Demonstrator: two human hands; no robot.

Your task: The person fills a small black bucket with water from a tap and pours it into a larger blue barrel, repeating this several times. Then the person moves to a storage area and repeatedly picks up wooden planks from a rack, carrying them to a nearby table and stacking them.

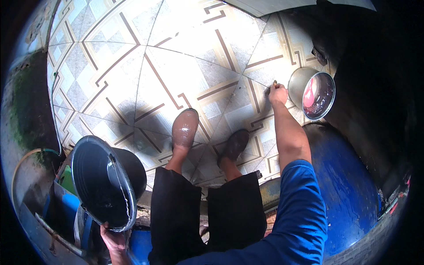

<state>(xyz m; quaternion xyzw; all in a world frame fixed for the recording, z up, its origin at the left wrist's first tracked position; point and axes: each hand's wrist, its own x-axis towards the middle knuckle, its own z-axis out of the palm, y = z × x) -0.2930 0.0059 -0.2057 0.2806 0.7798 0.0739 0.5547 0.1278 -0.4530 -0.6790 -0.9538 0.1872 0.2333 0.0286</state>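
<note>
My left hand [113, 240] grips the near rim of a dark grey bucket [140, 174], which hangs tilted at the lower left, its mouth toward me. Inside, the bucket looks dark, with a few specks at the bottom. My right arm stretches forward over the tiled floor. At its end my right hand [278, 94] is closed, and a small yellowish-brown bit shows at the fingertips, too small to name. Just to the right of that hand stands a metal pot [297, 85], holding a pink spoon-shaped thing [308, 95] and some specks.
Patterned tiles [176, 70] make up the wet, shiny floor under my shoes [184, 128]. A big blue drum [344, 185] stands at the right, below the pot. At the left are a thin hose [22, 163], a mossy wall [31, 97] and a blue container [66, 198].
</note>
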